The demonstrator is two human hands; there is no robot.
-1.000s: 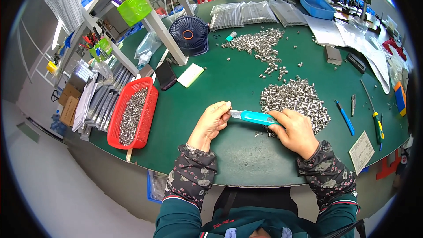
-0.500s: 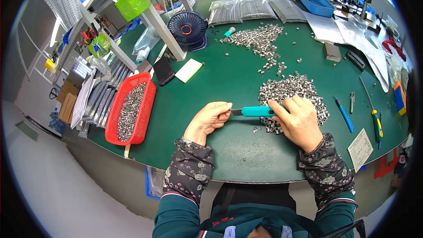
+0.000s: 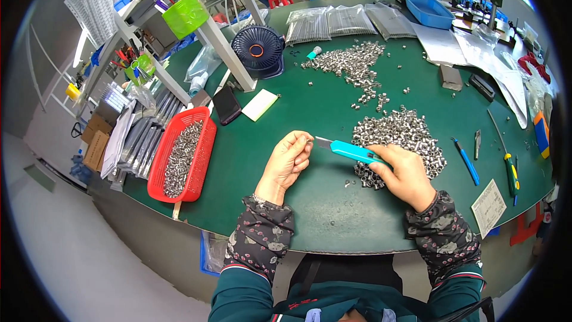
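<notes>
My right hand (image 3: 404,175) grips a turquoise utility knife (image 3: 351,151) with its blade pointing left. The blade tip meets a small metal ring pinched in the fingertips of my left hand (image 3: 288,163). Both hands hover over the green table (image 3: 310,203), near its front edge. Just behind my right hand lies a large heap of small silver metal rings (image 3: 398,134). A second, looser heap of rings (image 3: 351,64) lies farther back.
A red basket (image 3: 205,152) of metal parts stands at the left. Behind it are a black phone (image 3: 226,105), a white card (image 3: 260,104) and a small blue fan (image 3: 257,49). Screwdrivers (image 3: 466,161) and a paper label (image 3: 488,207) lie at the right. People work at the far tables.
My hands stay together over the table front. The knife has tilted slightly, its blade now touching the ring in my left fingertips. My right hand shifted a little toward me.
</notes>
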